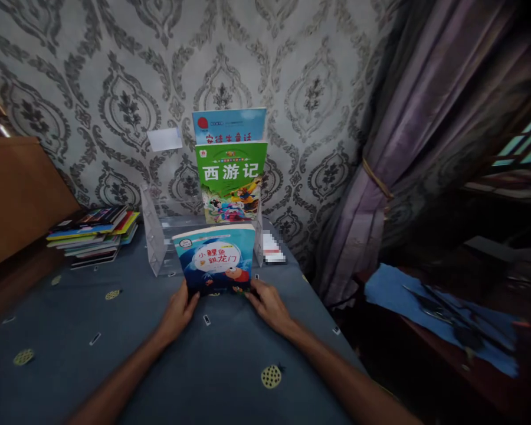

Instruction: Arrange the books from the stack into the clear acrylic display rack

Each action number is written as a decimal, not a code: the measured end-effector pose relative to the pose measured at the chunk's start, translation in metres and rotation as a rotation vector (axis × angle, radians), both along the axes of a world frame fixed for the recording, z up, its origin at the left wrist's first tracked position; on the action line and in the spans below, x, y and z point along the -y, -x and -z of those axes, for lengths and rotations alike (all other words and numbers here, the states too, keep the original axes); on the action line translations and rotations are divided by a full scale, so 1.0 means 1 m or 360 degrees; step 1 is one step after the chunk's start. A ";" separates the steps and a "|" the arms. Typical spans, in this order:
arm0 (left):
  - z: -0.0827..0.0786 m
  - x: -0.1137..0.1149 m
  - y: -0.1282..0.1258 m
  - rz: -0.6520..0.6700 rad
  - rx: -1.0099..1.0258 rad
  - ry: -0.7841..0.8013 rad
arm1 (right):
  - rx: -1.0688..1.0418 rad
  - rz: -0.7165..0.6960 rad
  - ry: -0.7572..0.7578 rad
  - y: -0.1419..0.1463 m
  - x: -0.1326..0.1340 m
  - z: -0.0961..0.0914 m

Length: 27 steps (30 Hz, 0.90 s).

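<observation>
Wall covering (128,106), pale grey with dark damask medallions and leafy scrolls. Tablecloth (230,378), dark blue-grey, smooth, printed with yellow pineapples and small pale oblongs. Curtain (363,195), purple, satiny, hanging in deep folds, gathered by a thin tan cord. Panel (22,177), brown, flat-faced, box-like, at the left edge. Display rack (153,236), clear rigid plastic, tiered, with angular side plates, standing on the tablecloth. Book pile (100,233), thin paperbacks of mixed colours, unevenly stacked, left of the rack. Green-covered book (232,183), rectangular, white title, illustrated below, upright on the rack. Pale-blue-covered book (230,124), red title, upright directly behind the green one, lower part hidden. Dark-and-light-blue paperback (216,257), red title on a white oval, held tilted back in front of the rack; whether it touches the rack cannot be told. Left hand (177,310), closed on its lower left corner; right hand (269,304), likewise on the lower right corner, both thumbs toward the viewer, the fingers behind largely hidden.
</observation>
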<state>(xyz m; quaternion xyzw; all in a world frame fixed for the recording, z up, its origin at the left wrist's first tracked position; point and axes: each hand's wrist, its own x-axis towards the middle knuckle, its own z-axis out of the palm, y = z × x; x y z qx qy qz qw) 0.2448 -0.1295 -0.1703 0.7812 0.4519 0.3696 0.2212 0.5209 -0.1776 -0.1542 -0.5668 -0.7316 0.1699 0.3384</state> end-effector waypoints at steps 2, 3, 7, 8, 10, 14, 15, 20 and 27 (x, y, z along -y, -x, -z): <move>0.000 -0.001 0.000 -0.0005 0.0012 0.0012 | -0.0003 -0.0014 0.0000 0.000 0.000 -0.002; -0.001 -0.001 0.000 -0.0012 0.0011 0.0019 | -0.0005 -0.0019 -0.0001 -0.001 0.000 -0.002; 0.000 0.000 0.000 -0.0023 0.0026 0.0024 | -0.0029 -0.0025 -0.0026 -0.003 0.001 0.003; 0.001 0.001 0.000 -0.0020 0.0033 0.0027 | -0.0049 -0.0036 -0.0046 -0.003 0.001 0.004; 0.003 0.001 -0.001 -0.0013 0.0048 0.0039 | -0.0088 -0.0049 -0.0098 -0.004 0.001 0.006; 0.010 -0.001 0.000 -0.0040 0.0078 0.0039 | -0.0120 -0.0044 -0.0148 -0.005 0.002 0.008; 0.012 -0.002 0.000 -0.0052 0.0081 0.0034 | -0.0129 -0.0048 -0.0154 -0.006 0.002 0.007; 0.013 -0.001 0.000 -0.0076 0.0054 -0.0009 | -0.0142 -0.0063 -0.0170 -0.006 0.003 0.004; -0.001 0.002 -0.001 -0.0009 0.0033 0.0031 | -0.0140 -0.0094 -0.0124 -0.003 0.004 -0.003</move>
